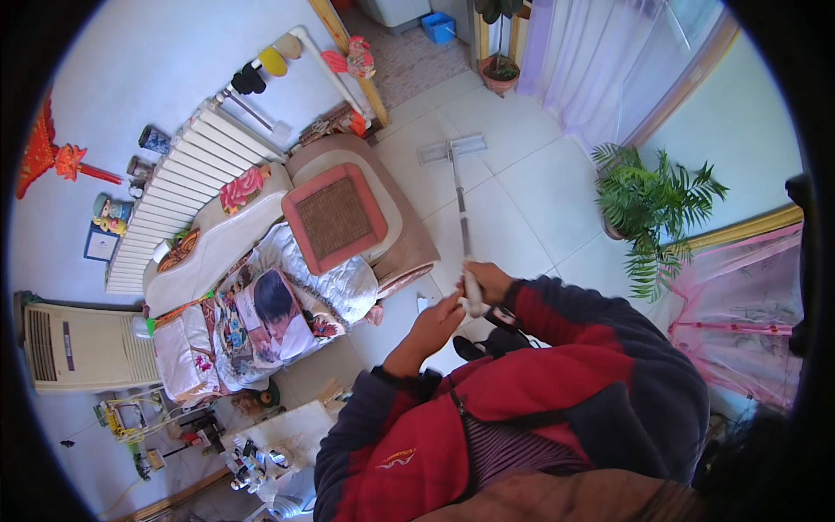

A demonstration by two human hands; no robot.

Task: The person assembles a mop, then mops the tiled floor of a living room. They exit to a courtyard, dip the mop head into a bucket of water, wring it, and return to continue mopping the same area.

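A flat mop (464,213) with a pale pole stretches away from me, its wide rectangular head resting on the tiled floor. My right hand (493,282) is closed round the thick light grip near the pole's upper end. Beside it, on the left of the grip, my left hand (437,324) is closed at the same pole; its fingertips are partly hidden.
Left of the mop stands a beige sofa (409,239) with a red-edged woven cushion (335,217) and rumpled covers. A potted palm (652,204) stands to the right. Farther off are a potted plant (499,74), lilac curtains (578,70) and a doorway. Pink curtains (739,304) hang at right.
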